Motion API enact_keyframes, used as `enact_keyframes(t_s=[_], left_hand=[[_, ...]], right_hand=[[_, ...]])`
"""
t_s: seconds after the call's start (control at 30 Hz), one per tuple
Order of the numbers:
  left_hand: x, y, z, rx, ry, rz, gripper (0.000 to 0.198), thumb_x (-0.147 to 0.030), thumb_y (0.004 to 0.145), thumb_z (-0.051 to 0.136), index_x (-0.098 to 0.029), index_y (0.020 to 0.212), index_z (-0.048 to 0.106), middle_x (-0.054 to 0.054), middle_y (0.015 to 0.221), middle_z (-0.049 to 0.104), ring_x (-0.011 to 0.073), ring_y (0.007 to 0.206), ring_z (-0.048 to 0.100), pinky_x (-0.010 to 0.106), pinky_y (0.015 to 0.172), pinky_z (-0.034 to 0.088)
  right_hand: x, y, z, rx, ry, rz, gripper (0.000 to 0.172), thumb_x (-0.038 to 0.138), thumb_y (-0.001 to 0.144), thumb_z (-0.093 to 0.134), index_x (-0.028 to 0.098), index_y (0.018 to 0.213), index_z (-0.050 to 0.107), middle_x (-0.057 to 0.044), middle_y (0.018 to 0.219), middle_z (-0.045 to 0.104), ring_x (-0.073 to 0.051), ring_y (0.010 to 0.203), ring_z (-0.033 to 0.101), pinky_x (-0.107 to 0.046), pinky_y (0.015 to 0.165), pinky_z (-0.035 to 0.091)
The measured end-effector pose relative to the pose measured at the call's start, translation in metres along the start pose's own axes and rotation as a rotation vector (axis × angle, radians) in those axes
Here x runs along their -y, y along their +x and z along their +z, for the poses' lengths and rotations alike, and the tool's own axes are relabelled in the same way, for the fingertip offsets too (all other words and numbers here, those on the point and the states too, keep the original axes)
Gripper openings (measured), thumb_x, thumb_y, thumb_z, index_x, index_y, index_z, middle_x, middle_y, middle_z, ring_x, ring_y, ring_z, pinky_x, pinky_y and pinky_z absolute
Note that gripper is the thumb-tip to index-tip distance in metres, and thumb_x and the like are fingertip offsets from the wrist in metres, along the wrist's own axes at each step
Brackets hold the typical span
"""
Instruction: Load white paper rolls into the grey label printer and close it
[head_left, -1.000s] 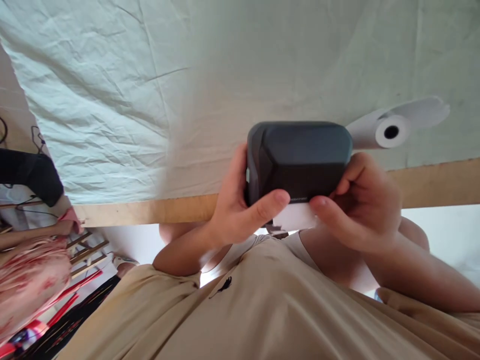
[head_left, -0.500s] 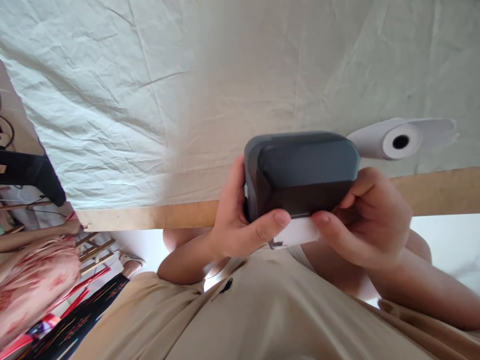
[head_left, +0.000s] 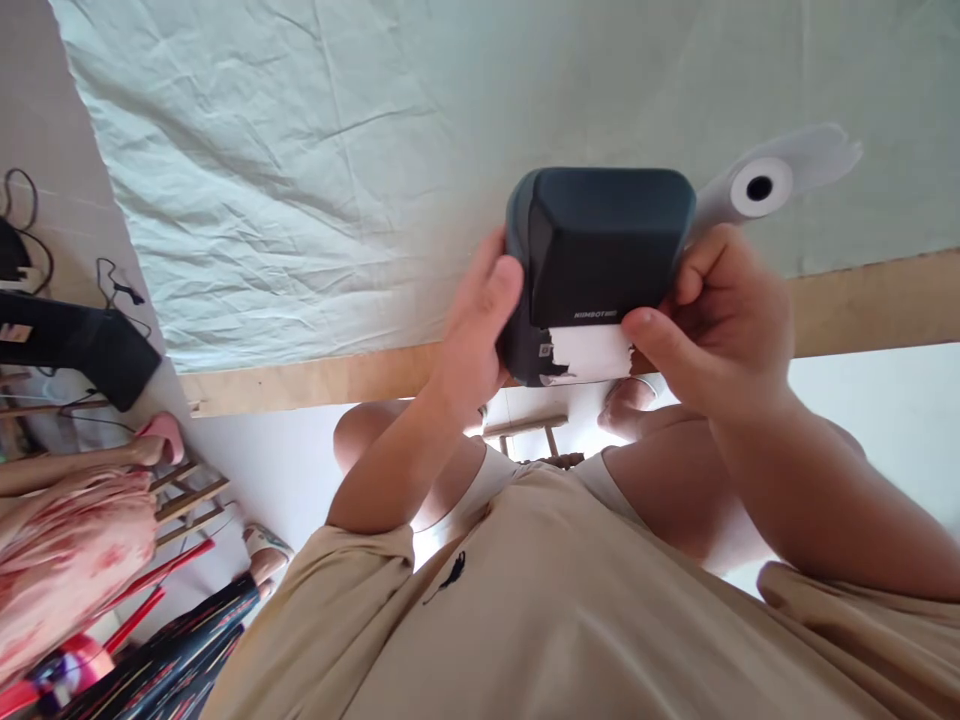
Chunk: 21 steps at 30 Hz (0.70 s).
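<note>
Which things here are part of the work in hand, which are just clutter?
In hand: label printer, gripped by left hand and right hand; white paper strip at its slot.
Lying about: paper roll, untouched on the green cloth; black object, far left.

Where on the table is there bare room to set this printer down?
The green cloth lies bare left of the printer, from the wooden edge outward, and also beyond the paper roll to the right. It is crowded only around the roll and where left hand and right hand grip the printer.
</note>
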<state>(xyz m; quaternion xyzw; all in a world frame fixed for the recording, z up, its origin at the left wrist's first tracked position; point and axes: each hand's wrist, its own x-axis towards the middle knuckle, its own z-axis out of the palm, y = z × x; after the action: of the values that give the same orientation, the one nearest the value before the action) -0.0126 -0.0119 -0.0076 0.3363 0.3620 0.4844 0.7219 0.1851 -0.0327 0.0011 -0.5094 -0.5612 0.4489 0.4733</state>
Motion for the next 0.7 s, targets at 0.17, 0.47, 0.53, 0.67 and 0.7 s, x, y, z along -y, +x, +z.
enact_keyframes(t_s=[0.17, 0.47, 0.53, 0.67, 0.7], left_hand=[[0.001, 0.006, 0.0, -0.031, 0.018, 0.051, 0.051, -0.078, 0.098, 0.063, -0.029, 0.101, 0.077, 0.005, 0.102, 0.078, 0.0327, 0.137, 0.071, 0.046, 0.113, 0.063], [0.006, 0.017, -0.009, 0.054, 0.013, 0.08, 0.054, -0.081, 0.082, 0.082, -0.028, 0.092, 0.073, 0.004, 0.092, 0.077, 0.0301, 0.125, 0.074, 0.044, 0.11, 0.064], [0.009, 0.017, -0.012, 0.055, 0.008, 0.081, 0.052, -0.079, 0.089, 0.077, -0.028, 0.1, 0.074, 0.004, 0.098, 0.078, 0.031, 0.136, 0.071, 0.046, 0.113, 0.063], [0.01, 0.01, -0.012, -0.009, 0.04, 0.085, 0.053, -0.077, 0.102, 0.061, -0.027, 0.113, 0.073, 0.002, 0.106, 0.075, 0.0296, 0.133, 0.075, 0.049, 0.106, 0.066], [0.01, 0.008, -0.011, -0.006, 0.059, 0.075, 0.056, -0.08, 0.101, 0.06, -0.027, 0.114, 0.073, 0.003, 0.107, 0.075, 0.0303, 0.13, 0.076, 0.049, 0.103, 0.067]], right_hand=[[-0.007, 0.003, 0.0, -0.024, -0.01, -0.122, 0.059, 0.066, 0.091, 0.085, 0.024, 0.084, 0.044, 0.007, 0.067, 0.046, -0.004, 0.053, 0.034, -0.021, 0.045, 0.024], [0.002, 0.004, 0.001, -0.063, -0.037, -0.198, 0.058, 0.046, 0.08, 0.1, 0.027, 0.09, 0.047, 0.01, 0.064, 0.047, -0.006, 0.05, 0.047, -0.022, 0.041, 0.033], [0.016, 0.007, 0.001, -0.14, -0.089, -0.258, 0.05, 0.045, 0.089, 0.093, 0.026, 0.089, 0.046, 0.007, 0.069, 0.048, -0.008, 0.05, 0.056, -0.026, 0.041, 0.037], [0.042, 0.018, 0.0, -0.304, -0.291, -0.346, 0.031, 0.042, 0.106, 0.072, 0.024, 0.089, 0.053, -0.004, 0.094, 0.065, -0.014, 0.072, 0.072, -0.033, 0.055, 0.05], [0.046, 0.02, -0.001, -0.284, -0.376, -0.343, 0.025, 0.039, 0.106, 0.071, 0.024, 0.091, 0.058, -0.004, 0.095, 0.067, -0.015, 0.075, 0.072, -0.033, 0.058, 0.05]])
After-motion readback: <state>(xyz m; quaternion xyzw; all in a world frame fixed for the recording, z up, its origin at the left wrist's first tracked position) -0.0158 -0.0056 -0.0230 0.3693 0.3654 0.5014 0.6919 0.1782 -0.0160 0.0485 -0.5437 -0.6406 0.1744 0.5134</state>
